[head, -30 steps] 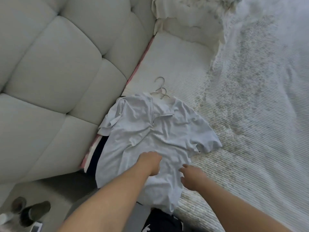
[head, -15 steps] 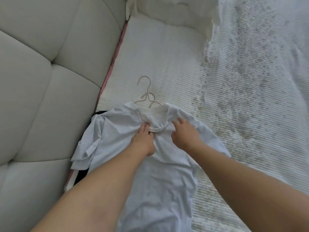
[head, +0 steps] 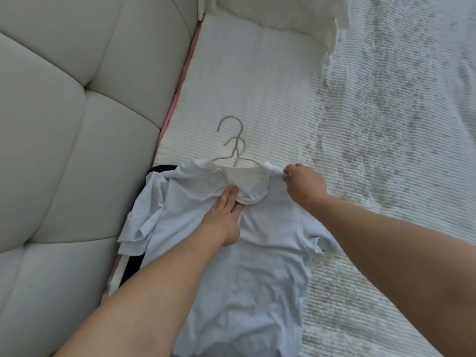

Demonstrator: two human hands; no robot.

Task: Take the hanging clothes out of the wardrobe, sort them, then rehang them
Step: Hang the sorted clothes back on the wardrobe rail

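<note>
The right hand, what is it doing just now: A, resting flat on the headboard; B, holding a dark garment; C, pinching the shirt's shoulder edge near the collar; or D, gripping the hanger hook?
C: the right hand pinches the edge of the pale shirt at the shoulder beside the collar, while the hanger hook lies untouched on the bed beyond.

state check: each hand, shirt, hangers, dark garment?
Left hand: fingers straight, pressing shirt below the collar.
Right hand: pinching shirt's shoulder.
Shirt: flat on bed, one sleeve crumpled.
Hangers: lying on bed, hooks out past the collar.
Dark garment: mostly hidden under shirt.
</note>
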